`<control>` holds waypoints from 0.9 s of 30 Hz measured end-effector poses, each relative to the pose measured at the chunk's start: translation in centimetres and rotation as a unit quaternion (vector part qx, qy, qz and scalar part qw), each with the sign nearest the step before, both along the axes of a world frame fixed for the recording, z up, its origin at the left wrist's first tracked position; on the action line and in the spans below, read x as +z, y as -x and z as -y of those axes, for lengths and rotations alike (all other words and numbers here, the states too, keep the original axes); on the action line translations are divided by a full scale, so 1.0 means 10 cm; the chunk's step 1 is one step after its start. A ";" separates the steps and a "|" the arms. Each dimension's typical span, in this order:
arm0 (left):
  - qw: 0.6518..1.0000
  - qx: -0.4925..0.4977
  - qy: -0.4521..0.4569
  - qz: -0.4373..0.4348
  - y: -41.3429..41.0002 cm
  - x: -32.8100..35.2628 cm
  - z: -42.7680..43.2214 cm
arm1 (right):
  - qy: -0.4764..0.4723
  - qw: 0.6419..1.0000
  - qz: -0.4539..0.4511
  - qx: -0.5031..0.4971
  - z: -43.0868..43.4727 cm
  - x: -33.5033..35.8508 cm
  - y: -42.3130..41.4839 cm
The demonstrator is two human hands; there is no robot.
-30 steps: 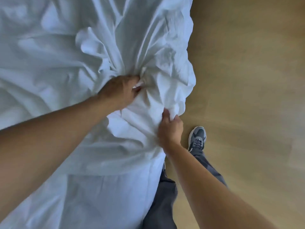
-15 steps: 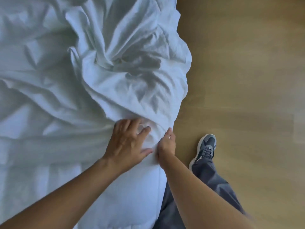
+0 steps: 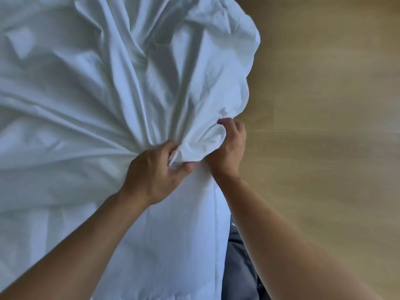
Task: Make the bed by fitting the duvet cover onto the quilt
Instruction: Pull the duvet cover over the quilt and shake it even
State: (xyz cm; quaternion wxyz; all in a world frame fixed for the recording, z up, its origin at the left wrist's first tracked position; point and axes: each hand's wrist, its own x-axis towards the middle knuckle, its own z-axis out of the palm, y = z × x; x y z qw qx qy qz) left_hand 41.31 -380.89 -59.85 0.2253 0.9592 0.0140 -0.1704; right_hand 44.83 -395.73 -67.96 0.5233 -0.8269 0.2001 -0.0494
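A white duvet cover (image 3: 112, 87) lies crumpled over the bed and fills the left two thirds of the head view. Its folds fan out from a bunched spot near the bed's right edge. My left hand (image 3: 153, 172) grips that bunch, fingers curled into the cloth. My right hand (image 3: 229, 146) grips a rounded lump of the same fabric just to the right, at the bed's edge. The two hands are almost touching. I cannot tell the quilt apart from the cover.
Smooth white fabric (image 3: 173, 245) hangs down the bed's side below my hands. A light wooden floor (image 3: 324, 126) runs along the right. My grey trouser leg (image 3: 240, 265) shows at the bottom, close to the bed.
My left hand lay flat on the cloth and now grips a bunch of it. My right hand has taken a fuller grip. The fabric is pulled tauter, and my shoe has left the view.
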 end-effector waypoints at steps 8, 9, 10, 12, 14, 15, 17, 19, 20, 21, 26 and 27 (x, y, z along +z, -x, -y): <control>0.989 -0.025 -0.122 0.084 0.25 -0.04 0.11 | 0.137 0.980 -0.144 -0.012 0.48 -0.28 0.73; 0.986 -0.045 -0.129 0.097 0.30 -0.07 0.14 | 0.142 0.978 -0.155 -0.010 0.55 -0.30 0.80; 0.982 -0.054 -0.139 0.120 0.37 -0.09 0.14 | 0.143 0.975 -0.168 -0.008 0.61 -0.31 0.80; 0.971 -0.022 -0.155 0.183 0.52 -0.16 0.07 | 0.146 0.968 -0.204 0.025 0.67 -0.26 0.73; 0.955 0.057 -0.186 0.224 0.70 -0.23 -0.14 | 0.187 0.951 -0.226 0.094 0.67 -0.19 0.71; 0.948 0.101 -0.199 0.227 0.79 -0.26 -0.25 | 0.226 0.943 -0.213 0.121 0.64 -0.17 0.76; 0.944 0.174 -0.194 0.201 0.94 -0.31 -0.43 | 0.275 0.942 -0.101 0.166 0.50 -0.04 0.99; 0.951 0.200 -0.162 0.172 1.06 -0.34 -0.51 | 0.278 0.924 0.067 0.253 0.24 0.12 1.25; 0.955 0.193 -0.149 0.167 1.12 -0.32 -0.51 | 0.282 0.904 0.116 0.300 0.09 0.18 1.34; 0.960 0.173 -0.144 0.166 1.21 -0.28 -0.50 | 0.283 0.888 0.134 0.335 -0.07 0.25 1.37; 0.973 0.022 -0.163 0.162 1.96 -0.12 -0.37 | 0.261 0.842 0.022 0.471 -0.35 0.45 1.62; 0.967 -0.006 -0.195 0.164 2.05 -0.10 -0.45 | 0.273 0.828 0.014 0.489 -0.25 0.43 1.76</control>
